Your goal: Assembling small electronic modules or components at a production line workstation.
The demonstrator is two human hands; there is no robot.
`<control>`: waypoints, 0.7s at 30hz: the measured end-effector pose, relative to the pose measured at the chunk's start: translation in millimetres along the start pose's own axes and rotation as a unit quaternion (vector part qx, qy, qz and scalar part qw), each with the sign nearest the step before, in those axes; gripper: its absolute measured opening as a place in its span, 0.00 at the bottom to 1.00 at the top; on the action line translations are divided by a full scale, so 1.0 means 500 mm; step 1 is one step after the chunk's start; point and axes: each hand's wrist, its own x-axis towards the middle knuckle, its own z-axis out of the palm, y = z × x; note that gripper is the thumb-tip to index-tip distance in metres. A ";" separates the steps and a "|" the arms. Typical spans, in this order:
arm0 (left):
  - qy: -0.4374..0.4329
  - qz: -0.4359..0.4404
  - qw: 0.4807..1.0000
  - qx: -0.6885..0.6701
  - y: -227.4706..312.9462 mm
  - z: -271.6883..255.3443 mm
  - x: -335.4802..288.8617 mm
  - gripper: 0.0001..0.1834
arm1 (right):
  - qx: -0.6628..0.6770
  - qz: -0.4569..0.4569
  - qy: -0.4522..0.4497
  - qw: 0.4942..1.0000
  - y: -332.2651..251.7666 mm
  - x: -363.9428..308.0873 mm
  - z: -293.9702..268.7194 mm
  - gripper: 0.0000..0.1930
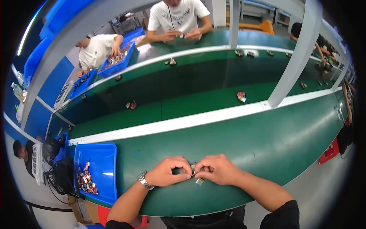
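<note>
Over the green worktop (167, 202), both my hands meet at one small electronic part (199, 181). Its visible end is a silver rectangular block with a yellow edge, hanging below my right fingers; the rest is mostly hidden by the fingertips. My left hand (171, 171), with a metal-banded watch (145, 180) at the wrist, pinches thumb and fingers together at the part's left side. My right hand (219, 170) is closed in a pinch on the part from the right.
At my left, a blue tray (110, 149) holds a pile of small red and silver parts (87, 181). Beyond a white rail (171, 124), a green conveyor (190, 103) carries scattered parts, including a red one (241, 96). A grey post (297, 57) rises from the rail. Co-workers work opposite.
</note>
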 end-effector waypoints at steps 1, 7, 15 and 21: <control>0.004 -0.005 1.000 -0.010 -0.003 0.002 -0.003 0.04 | -0.001 -0.007 -0.009 1.000 0.005 0.002 0.003 0.05; 0.008 0.004 1.000 -0.022 -0.009 0.010 -0.011 0.04 | 0.000 0.005 -0.015 1.000 0.014 -0.012 0.017 0.05; -0.001 -0.009 1.000 -0.014 0.001 0.006 -0.011 0.05 | 0.002 -0.009 -0.022 1.000 0.006 -0.011 0.012 0.04; 0.008 -0.008 1.000 -0.002 -0.001 0.008 -0.011 0.05 | -0.014 -0.008 -0.043 0.999 0.007 -0.002 0.008 0.05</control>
